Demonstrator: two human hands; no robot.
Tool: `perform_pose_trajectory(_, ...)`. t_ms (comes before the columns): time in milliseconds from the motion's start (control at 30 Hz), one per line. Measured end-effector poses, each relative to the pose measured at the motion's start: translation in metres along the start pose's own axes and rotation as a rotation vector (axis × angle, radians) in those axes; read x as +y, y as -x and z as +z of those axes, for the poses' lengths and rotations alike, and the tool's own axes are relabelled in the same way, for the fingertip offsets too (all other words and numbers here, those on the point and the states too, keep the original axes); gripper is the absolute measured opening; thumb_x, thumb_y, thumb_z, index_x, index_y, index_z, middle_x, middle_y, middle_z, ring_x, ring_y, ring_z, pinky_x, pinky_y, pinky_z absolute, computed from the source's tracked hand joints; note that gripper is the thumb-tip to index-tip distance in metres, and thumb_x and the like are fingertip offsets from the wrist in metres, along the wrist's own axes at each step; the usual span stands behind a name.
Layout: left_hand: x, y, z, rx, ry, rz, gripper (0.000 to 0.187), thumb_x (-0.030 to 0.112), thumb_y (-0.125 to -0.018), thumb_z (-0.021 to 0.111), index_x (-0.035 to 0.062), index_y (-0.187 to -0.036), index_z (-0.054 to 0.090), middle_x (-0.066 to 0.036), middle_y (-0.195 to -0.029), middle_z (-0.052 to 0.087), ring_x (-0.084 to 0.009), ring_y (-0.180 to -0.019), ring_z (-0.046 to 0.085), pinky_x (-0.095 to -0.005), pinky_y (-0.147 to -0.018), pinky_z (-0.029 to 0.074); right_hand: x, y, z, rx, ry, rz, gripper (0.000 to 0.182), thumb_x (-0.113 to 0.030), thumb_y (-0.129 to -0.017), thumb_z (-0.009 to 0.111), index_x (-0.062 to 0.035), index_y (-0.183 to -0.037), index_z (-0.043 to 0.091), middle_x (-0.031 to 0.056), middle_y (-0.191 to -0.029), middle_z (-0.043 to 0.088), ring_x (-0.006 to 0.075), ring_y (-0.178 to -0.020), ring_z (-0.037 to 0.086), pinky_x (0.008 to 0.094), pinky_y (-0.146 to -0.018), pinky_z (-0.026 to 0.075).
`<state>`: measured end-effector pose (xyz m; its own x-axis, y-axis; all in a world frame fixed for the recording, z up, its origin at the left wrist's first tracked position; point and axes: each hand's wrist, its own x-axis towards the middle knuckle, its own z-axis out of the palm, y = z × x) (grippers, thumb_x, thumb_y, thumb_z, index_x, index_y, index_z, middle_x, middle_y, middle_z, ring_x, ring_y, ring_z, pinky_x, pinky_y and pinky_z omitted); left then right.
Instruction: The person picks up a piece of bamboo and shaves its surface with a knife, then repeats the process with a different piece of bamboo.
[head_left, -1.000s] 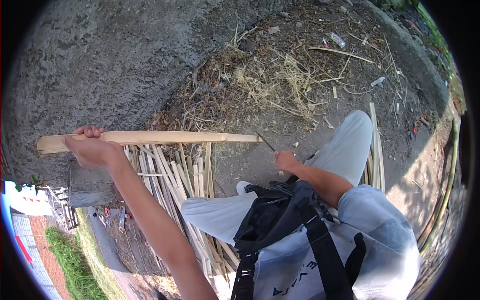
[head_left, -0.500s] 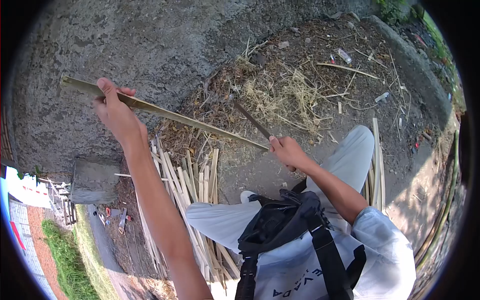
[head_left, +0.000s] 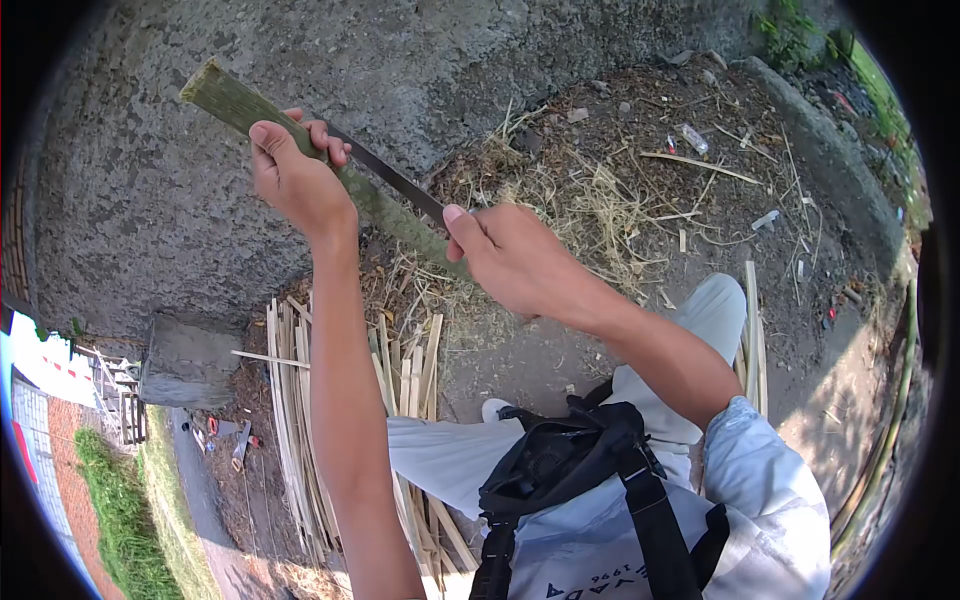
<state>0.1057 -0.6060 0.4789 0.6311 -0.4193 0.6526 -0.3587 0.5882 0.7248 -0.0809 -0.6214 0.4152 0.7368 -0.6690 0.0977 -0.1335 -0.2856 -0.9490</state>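
Note:
Near the upper left, my left hand (head_left: 305, 180) is wrapped round a green bamboo strip (head_left: 385, 212), whose cut end points up and left. The strip slants down to the right and its lower end passes behind my right hand (head_left: 505, 255). That hand is closed on the handle of a long dark knife (head_left: 390, 178). The blade runs up and left along the strip's upper side, its far end close to my left fingers. Whether the blade touches the strip I cannot tell.
Pale split strips (head_left: 290, 410) lie in a pile at the lower left, beside a concrete block (head_left: 190, 360). Shavings (head_left: 610, 215) cover the ground ahead. A black bag (head_left: 550, 465) hangs at my waist. Long poles (head_left: 885, 430) lie at the right.
The strip has turned, showing its broad green face, and its upper end has risen. My right hand and the knife have moved up and left, closer to my left hand, which has shifted right.

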Motion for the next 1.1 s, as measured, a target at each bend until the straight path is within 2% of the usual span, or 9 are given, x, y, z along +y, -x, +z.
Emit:
perform_pose_trajectory(200, -0.004, 0.005, 0.017, 0.020, 0.078, 0.081, 0.044, 0.044, -0.102, 0.043, 0.0005, -0.092, 0.045, -0.005, -0.074, 0.044, -0.0132, -0.059, 0.043, -0.0253, -0.048, 0.035, -0.022, -0.011, 0.003, 0.056, -0.010, -0.066, 0.059, -0.030, -0.102, 0.036, 0.0114, -0.066, 0.057, 0.0268, -0.054, 0.053, 0.0461, -0.056, 0.057, 0.0506, -0.064, 0.047)
perform_pose_trajectory(300, -0.001, 0.013, 0.019, 0.076, 0.086, 0.094, 0.044, 0.043, -0.101, 0.044, 0.0003, -0.091, 0.045, -0.006, -0.076, 0.044, -0.0126, -0.059, 0.043, -0.0252, -0.047, 0.035, 0.024, -0.007, 0.029, 0.036, 0.155, -0.043, 0.056, -0.034, -0.103, 0.036, 0.0057, -0.073, 0.062, 0.0117, -0.047, 0.048, 0.0258, -0.045, 0.056, 0.0442, -0.052, 0.044)
perform_pose_trajectory(400, 0.001, 0.015, 0.015, 0.099, 0.067, 0.137, 0.044, 0.043, -0.102, 0.044, 0.0003, -0.090, 0.046, -0.006, -0.077, 0.044, -0.0122, -0.060, 0.044, -0.0252, -0.047, 0.034, 0.073, 0.011, 0.040, -0.128, 0.117, 0.240, 0.055, -0.033, -0.103, 0.035, 0.0044, -0.071, 0.061, 0.0110, -0.046, 0.048, 0.0250, -0.038, 0.054, 0.0448, -0.044, 0.042)
perform_pose_trajectory(500, 0.005, 0.018, 0.012, 0.108, 0.041, 0.142, 0.044, 0.042, -0.102, 0.043, 0.0003, -0.089, 0.046, -0.005, -0.076, 0.044, -0.0120, -0.060, 0.045, -0.0251, -0.046, 0.034, 0.091, 0.021, 0.043, -0.115, 0.009, 0.340, 0.059, -0.031, -0.102, 0.035, 0.0087, -0.065, 0.057, 0.0224, -0.048, 0.051, 0.0409, -0.045, 0.057, 0.0490, -0.054, 0.050)
perform_pose_trajectory(600, 0.006, 0.023, 0.018, 0.087, 0.030, 0.169, 0.044, 0.042, -0.102, 0.043, -0.0001, -0.088, 0.046, -0.006, -0.077, 0.045, -0.0122, -0.060, 0.045, -0.0255, -0.046, 0.034, 0.068, 0.021, 0.032, -0.056, -0.041, 0.252, 0.058, -0.031, -0.102, 0.034, 0.0082, -0.067, 0.057, 0.0206, -0.047, 0.050, 0.0389, -0.045, 0.056, 0.0476, -0.051, 0.048)
perform_pose_trajectory(700, 0.006, 0.026, 0.024, 0.084, 0.023, 0.142, 0.045, 0.043, -0.102, 0.044, -0.0003, -0.088, 0.046, -0.006, -0.078, 0.046, -0.0122, -0.060, 0.045, -0.0254, -0.047, 0.034, 0.052, 0.024, 0.037, 0.070, -0.097, 0.037, 0.055, -0.033, -0.104, 0.035, 0.0018, -0.070, 0.061, 0.0072, -0.043, 0.042, 0.0192, -0.036, 0.045, 0.0390, -0.042, 0.038)
perform_pose_trajectory(900, 0.004, 0.015, 0.012, 0.200, -0.028, 0.149, 0.044, 0.042, -0.102, 0.044, 0.0005, -0.088, 0.046, -0.006, -0.078, 0.046, -0.0124, -0.061, 0.045, -0.0248, -0.048, 0.034, 0.105, 0.026, 0.069, 0.052, -0.026, 0.045, 0.055, -0.031, -0.103, 0.040, 0.0042, -0.064, 0.058, 0.0178, -0.045, 0.045, 0.0298, -0.044, 0.050, 0.0463, -0.053, 0.042)
perform_pose_trajectory(1000, 0.003, 0.011, -0.003, 0.226, -0.027, 0.130, 0.043, 0.041, -0.102, 0.044, 0.0003, -0.088, 0.046, -0.006, -0.079, 0.047, -0.0120, -0.062, 0.045, -0.0247, -0.048, 0.033, 0.096, 0.018, 0.062, 0.013, 0.117, -0.044, 0.054, -0.030, -0.102, 0.041, 0.0060, -0.065, 0.058, 0.0230, -0.048, 0.048, 0.0376, -0.044, 0.047, 0.0484, -0.054, 0.042)
perform_pose_trajectory(1100, 0.000, 0.004, -0.011, 0.233, -0.009, 0.137, 0.043, 0.041, -0.103, 0.044, -0.0003, -0.089, 0.047, -0.006, -0.081, 0.047, -0.0118, -0.062, 0.045, -0.0249, -0.048, 0.034, 0.063, 0.009, 0.041, -0.015, 0.138, -0.086, 0.055, -0.029, -0.102, 0.042, 0.0077, -0.064, 0.057, 0.0246, -0.049, 0.049, 0.0412, -0.045, 0.048, 0.0497, -0.054, 0.042)
